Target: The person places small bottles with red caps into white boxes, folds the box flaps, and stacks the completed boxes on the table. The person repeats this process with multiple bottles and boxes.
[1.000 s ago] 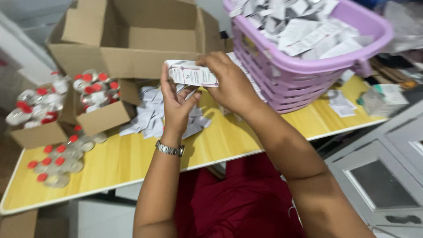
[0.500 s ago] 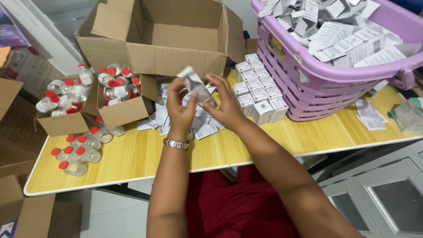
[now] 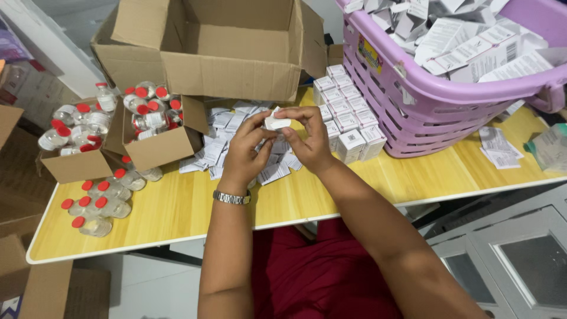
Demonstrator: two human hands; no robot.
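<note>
Both hands pinch a small white carton [image 3: 276, 123] above the leaflet pile [image 3: 236, 145] on the table [image 3: 177, 212], left hand [image 3: 245, 155] and right hand [image 3: 310, 142] at opposite ends, long axis seemingly crosswise.

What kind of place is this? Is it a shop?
Probably a small packing workroom: red-capped clear glass vials on a yellow wooden table, rows of small white cartons, and both hands holding a small white carton.

Matt brown cardboard box [image 3: 230, 47], glossy lilac plastic basket [image 3: 425, 100], smooth wood-look yellow table [image 3: 177, 212], shiny metal watch [image 3: 231, 198], clear glass vials [image 3: 97, 207], white paper leaflets [image 3: 224, 136].
</note>
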